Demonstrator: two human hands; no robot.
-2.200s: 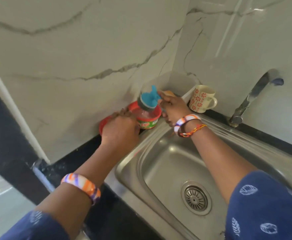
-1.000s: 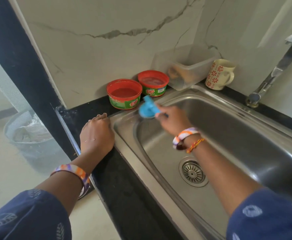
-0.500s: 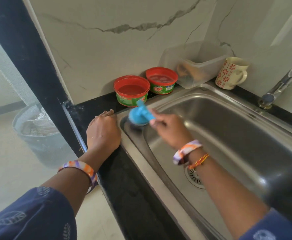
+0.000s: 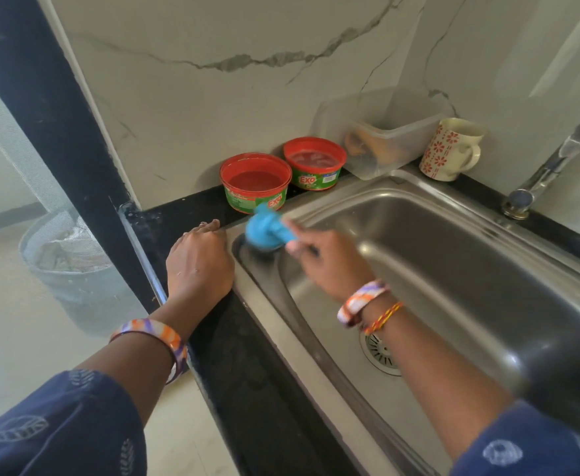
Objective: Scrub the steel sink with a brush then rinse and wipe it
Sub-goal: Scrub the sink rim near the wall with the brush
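The sink basin (image 4: 453,269) is lying open toward three o'clock. At twelve, two red tubs (image 4: 256,182), a clear container (image 4: 381,132) and a mug (image 4: 450,149) are crowding the back surface (image 4: 178,214); the tap (image 4: 556,156) is overhanging at two.

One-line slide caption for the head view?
Right hand scrubs steel sink corner with blue plastic brush; left hand rests beside.

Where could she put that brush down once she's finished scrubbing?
The black counter in front of her left hand is bare, as is the sink floor beside the drain. The back corner is crowded: two red tubs, a plastic box, a mug.
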